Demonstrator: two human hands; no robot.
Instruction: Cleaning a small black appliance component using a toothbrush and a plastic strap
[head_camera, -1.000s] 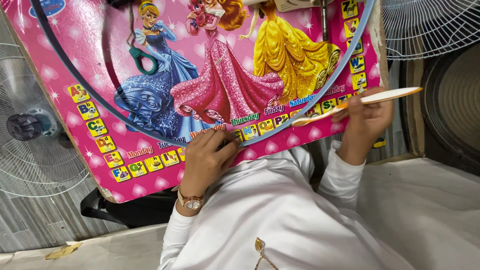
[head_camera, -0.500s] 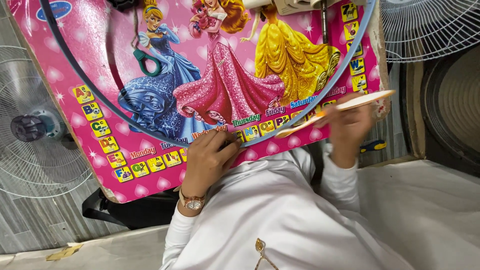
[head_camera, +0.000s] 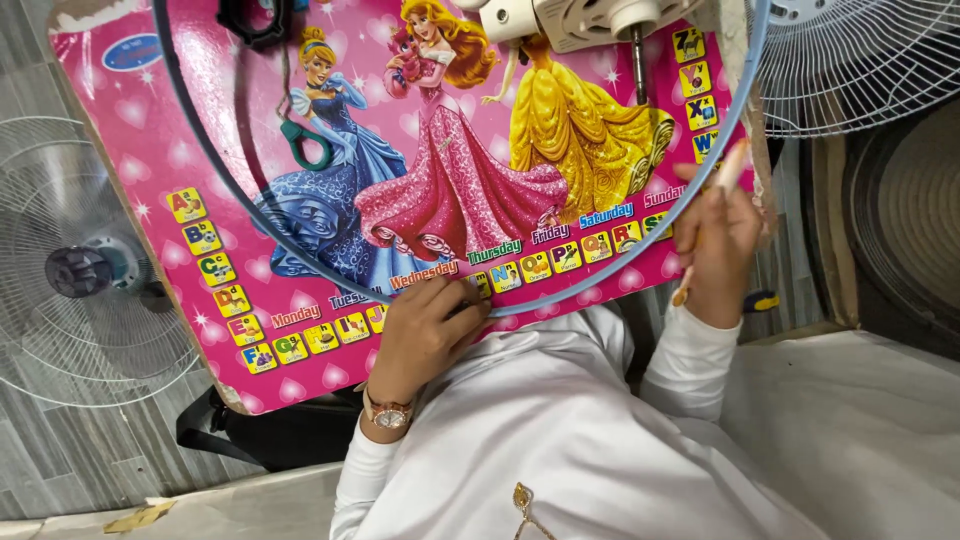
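Ring: the blue fan-guard ring (head_camera: 620, 275) lies across the pink picture board (head_camera: 150, 160), its lower arc near the board's bottom edge.
Left hand (head_camera: 425, 335): fingers pinched shut on the ring.
Right hand (head_camera: 720, 245): closed around a thin stick (head_camera: 728, 170), at the board's right edge beside a wire fan grille (head_camera: 860, 60).
Change: the stick was level, now stands nearly upright.

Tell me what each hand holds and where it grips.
Left hand pinches the blue ring at its near edge. Right hand grips a thin, blurred stick around its middle.
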